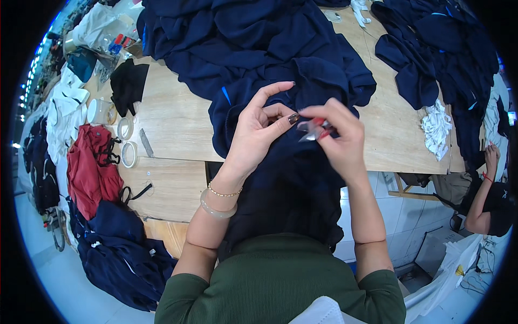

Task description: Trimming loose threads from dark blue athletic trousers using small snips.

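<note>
1. Navy garment (286, 162) hangs over table (172, 124) edge, navy piles behind
2. Left hand (259, 129) grip pinches the fabric; right hand (337, 137) grip closed on small snips (313, 129)
3. Tape rolls (127, 141), clear tub (100, 110) left; tub's contents unclear

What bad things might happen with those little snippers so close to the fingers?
The small red-handled thread snips in the right hand sit right beside the left hand, whose thumb tip almost touches the blades, so a slip might nick it. The snips may also cut the dark navy fabric garment instead of a loose thread. The garment drapes off the wooden table and might slide down.
</note>
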Tool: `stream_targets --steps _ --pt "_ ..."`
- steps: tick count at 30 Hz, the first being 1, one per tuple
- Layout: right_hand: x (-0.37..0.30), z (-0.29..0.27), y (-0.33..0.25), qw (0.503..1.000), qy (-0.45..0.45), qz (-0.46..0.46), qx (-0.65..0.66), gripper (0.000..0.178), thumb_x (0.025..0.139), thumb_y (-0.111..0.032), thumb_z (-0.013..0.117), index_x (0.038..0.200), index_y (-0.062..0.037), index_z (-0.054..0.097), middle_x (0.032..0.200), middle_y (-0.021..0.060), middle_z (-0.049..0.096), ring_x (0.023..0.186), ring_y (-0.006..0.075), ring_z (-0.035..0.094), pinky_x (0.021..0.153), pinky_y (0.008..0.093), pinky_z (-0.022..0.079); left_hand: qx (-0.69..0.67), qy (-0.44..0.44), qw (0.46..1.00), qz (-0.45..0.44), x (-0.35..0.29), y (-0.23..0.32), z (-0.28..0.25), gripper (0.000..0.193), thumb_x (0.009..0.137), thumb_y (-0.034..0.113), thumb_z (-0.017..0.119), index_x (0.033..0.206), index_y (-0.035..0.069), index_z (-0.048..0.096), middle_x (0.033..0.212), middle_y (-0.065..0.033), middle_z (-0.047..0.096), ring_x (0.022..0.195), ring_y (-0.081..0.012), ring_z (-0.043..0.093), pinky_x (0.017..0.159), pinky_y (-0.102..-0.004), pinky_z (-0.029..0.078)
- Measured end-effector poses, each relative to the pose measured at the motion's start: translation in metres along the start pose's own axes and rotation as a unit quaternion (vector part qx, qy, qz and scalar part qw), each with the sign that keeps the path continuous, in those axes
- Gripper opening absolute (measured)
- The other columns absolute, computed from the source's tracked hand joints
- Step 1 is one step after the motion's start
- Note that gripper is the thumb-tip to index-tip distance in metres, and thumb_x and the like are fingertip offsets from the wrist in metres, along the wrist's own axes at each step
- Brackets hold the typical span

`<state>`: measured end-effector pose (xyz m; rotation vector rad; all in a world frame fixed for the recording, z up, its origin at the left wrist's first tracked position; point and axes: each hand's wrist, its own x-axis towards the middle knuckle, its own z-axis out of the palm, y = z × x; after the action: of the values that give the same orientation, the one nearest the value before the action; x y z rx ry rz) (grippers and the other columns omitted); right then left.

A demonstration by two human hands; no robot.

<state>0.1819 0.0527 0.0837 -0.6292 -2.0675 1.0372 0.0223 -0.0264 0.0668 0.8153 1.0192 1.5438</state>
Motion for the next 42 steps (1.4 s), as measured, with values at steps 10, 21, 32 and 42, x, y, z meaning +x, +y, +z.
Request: stream_targets --steps 10,21,32,42 --pt "0.0 -0.013 0.014 0.968 0.164 0.124 0.144 0.009 0.087 0.005 0.058 0.095 0.0027 0.063 0.081 0.0036 0.059 0.08 0.0098 0.058 0.079 0.0217 0.048 -0.058 0.004 0.998 -0.034 0.001 0.004 -0.002 0.046 0.088 -0.002 0.062 0.132 0.001 0.046 0.087 -0.005 0.064 0.082 -0.005 0.058 0.079 -0.0171 0.046" --pt "-0.015 0.013 -0.007 0.996 0.053 -0.013 -0.069 0.012 0.078 0.004 0.068 0.087 -0.0012 0.061 0.073 0.0065 0.054 0.066 0.0166 0.059 0.059 0.025 0.047 -0.084 0.047 0.993 -0.062 0.005 -0.001 -0.001 0.044 0.089 -0.002 0.061 0.13 0.0 0.046 0.089 -0.0049 0.065 0.083 -0.0067 0.06 0.078 -0.0174 0.046" --pt "-0.011 0.0 -0.003 0.997 0.063 0.021 -0.05 0.024 0.072 0.005 0.067 0.096 0.0 0.067 0.074 0.0076 0.056 0.068 0.014 0.059 0.057 0.0287 0.046 -0.095 0.031 0.993 -0.057 0.002 -0.002 0.002 0.043 0.089 -0.002 0.061 0.129 0.0 0.046 0.09 -0.0059 0.066 0.084 -0.0066 0.061 0.077 -0.0174 0.047" --pt "-0.001 -0.006 0.01 0.969 0.075 0.181 0.15 0.006 0.087 -0.003 0.062 0.092 -0.0009 0.06 0.083 0.0017 0.06 0.074 0.0098 0.059 0.068 0.0247 0.047 -0.049 0.048 0.995 -0.076 0.004 -0.007 0.002 0.041 0.089 -0.003 0.06 0.127 -0.001 0.047 0.091 -0.0071 0.067 0.084 -0.0075 0.062 0.076 -0.0181 0.048"
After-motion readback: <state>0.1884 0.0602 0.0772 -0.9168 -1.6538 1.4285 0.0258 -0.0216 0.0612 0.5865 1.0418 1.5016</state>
